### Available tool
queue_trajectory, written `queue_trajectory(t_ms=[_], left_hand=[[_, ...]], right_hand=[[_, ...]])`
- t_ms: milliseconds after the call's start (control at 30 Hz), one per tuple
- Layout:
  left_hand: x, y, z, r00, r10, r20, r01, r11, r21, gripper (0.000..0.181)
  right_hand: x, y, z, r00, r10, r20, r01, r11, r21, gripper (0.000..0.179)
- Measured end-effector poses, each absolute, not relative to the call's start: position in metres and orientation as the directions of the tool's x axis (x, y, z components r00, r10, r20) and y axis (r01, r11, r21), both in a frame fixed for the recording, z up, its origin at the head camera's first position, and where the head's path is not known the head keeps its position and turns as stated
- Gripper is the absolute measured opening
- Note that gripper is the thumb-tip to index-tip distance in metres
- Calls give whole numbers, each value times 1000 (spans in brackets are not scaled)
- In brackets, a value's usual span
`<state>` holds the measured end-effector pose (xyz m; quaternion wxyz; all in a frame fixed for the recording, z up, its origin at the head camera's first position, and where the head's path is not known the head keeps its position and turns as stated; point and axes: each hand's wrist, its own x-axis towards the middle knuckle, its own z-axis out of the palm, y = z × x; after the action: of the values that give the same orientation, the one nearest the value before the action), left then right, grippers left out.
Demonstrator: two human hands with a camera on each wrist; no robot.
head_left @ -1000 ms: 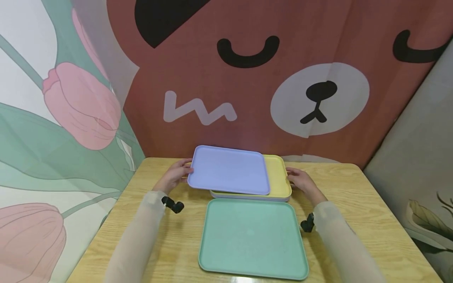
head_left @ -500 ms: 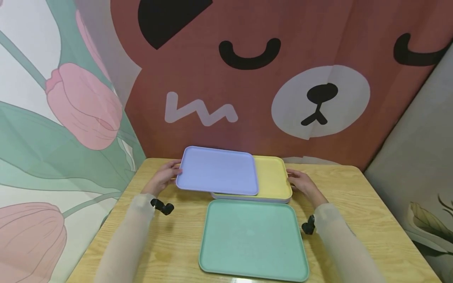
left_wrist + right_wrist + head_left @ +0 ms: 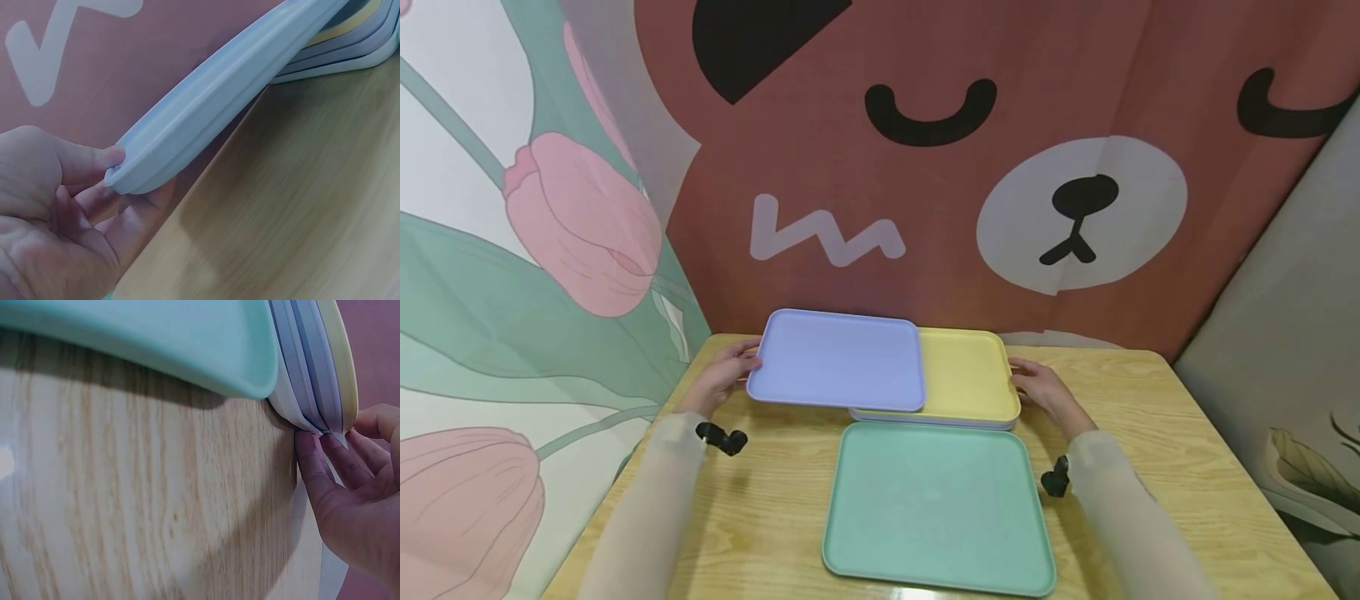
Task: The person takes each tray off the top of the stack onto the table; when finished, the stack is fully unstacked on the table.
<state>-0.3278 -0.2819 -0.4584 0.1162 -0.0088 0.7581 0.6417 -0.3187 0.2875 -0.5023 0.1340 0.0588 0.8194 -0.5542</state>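
Note:
My left hand (image 3: 724, 375) pinches the left short edge of a lavender tray (image 3: 838, 358), thumb (image 3: 105, 157) over the rim and fingers beneath it. The tray is tilted, its left end above the table and its right part overlapping a yellow tray (image 3: 966, 375). Yellow is the top of a stack; below it, lavender-grey trays (image 3: 312, 369) and a pale one (image 3: 289, 403) show at the edges. My right hand (image 3: 1040, 385) touches the stack's right side, its fingertips (image 3: 306, 442) against the tray edges.
A green tray (image 3: 938, 508) lies in front of the stack, close to its near edge. All of it is on a wood-grain table (image 3: 760, 517). Behind the table hangs a cloth with a bear print (image 3: 940, 208), and a tulip-printed cloth (image 3: 587, 225) is at the left.
My left hand has drawn the lavender tray to the left, baring more of the yellow tray. The right hand stays at the stack's right side.

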Motion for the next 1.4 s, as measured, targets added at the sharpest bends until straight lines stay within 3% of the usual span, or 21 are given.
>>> queue_trajectory(t_ms=[867,1400], left_hand=[[-320,-345,-444,-981,99,-170,-152,171,974,61],[-309,-375,-435,-982,-13,-190,-188,236,954,58]], right_hand=[[-319,288,-503,-963,-30,-267,231,415,-880,58],[-321,290,-504,-964,-40,-263,224,415,-882,57]])
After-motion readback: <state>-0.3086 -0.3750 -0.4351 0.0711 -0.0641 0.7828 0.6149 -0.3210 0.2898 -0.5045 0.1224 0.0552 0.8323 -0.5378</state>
